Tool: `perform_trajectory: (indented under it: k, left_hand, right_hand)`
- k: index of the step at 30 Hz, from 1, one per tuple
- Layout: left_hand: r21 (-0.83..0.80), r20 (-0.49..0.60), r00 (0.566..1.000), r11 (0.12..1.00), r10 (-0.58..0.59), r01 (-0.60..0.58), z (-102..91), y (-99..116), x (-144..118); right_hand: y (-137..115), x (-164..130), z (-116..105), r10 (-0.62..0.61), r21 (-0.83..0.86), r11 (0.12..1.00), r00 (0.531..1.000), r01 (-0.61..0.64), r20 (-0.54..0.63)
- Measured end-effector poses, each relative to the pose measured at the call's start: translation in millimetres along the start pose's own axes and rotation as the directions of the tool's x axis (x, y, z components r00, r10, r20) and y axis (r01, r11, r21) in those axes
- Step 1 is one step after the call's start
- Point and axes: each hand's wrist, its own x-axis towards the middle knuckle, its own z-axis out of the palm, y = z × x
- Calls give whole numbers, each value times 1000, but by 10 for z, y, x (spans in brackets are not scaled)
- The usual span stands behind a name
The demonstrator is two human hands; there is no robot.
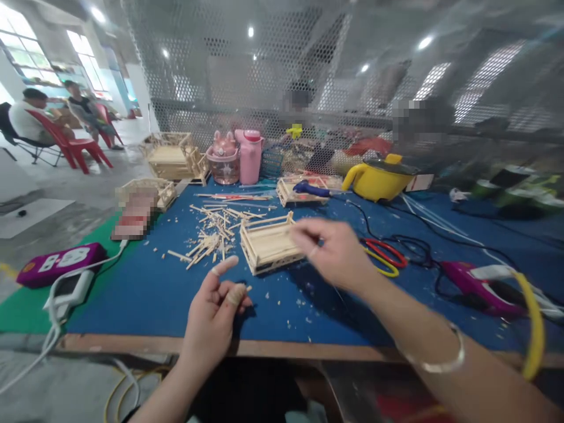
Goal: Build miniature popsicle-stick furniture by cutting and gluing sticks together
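A small wooden stick model (274,244), like a miniature bed with railings, sits on the blue work surface (145,294). My right hand (330,247) is over its right end, thumb and fingers pinched together; anything between them is hidden. Nearer the table edge, my left hand (220,305) has its index finger pointing out. Its thumb, wrapped in tape, presses a short wooden stick (249,288) against the curled fingers. Loose wooden sticks (215,235) lie in a pile left of the model. Behind it, a blue glue gun (312,188) rests on another small stick model (291,192).
A yellow pot (381,179), pink jug (251,157) and larger stick model (174,155) line the back by a mesh screen (247,70). Scissors (385,255), cables and a purple power strip (480,288) lie right; another purple strip (61,264) and a phone (136,214) lie left.
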Motion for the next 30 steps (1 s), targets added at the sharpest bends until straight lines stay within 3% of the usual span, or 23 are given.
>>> perform_trajectory:
  k: [2,4,7,11,14,18,19,21,25,27,30]
  left_hand:
    - [24,73,997,999,38,-40,5,8,-25]
    - [32,158,985,996,73,-79,-1,0,-50]
    - [36,254,961,992,111,-124,-20,-11,-76]
    - [77,340,932,984,124,-159,-39,7,-83]
    - [138,358,925,973,124,-184,-39,14,-66]
    - [356,137,967,901,214,-249,-14,11,8]
    - [440,108,964,858,243,-266,-4,20,34]
    - [614,159,951,728,264,-305,15,59,87]
    - [838,277,944,436,178,-328,30,163,205]
    - [857,268,954,418,137,-301,22,187,278]
    - [833,244,961,479,129,-276,8,182,399]
  right_hand:
    - [-232,-435,193,138,188,964,958,-188,250]
    - [-350,-742,395,245,351,861,906,-367,346]
    - [-404,-944,614,327,522,736,902,-431,283]
    - [-454,-988,683,351,617,699,925,-362,144]
    - [-439,-975,636,329,523,786,940,-329,96]
    - [-234,-847,502,326,242,926,938,-291,-117]
    - [-170,-801,465,323,187,937,936,-295,-140]
    - [-65,-722,400,302,120,950,945,-288,-122]
    - [-9,-645,301,209,56,977,976,-205,-65]
    - [-21,-603,236,121,18,993,991,-120,-61]
    - [-6,-448,106,-92,-100,991,996,92,4]
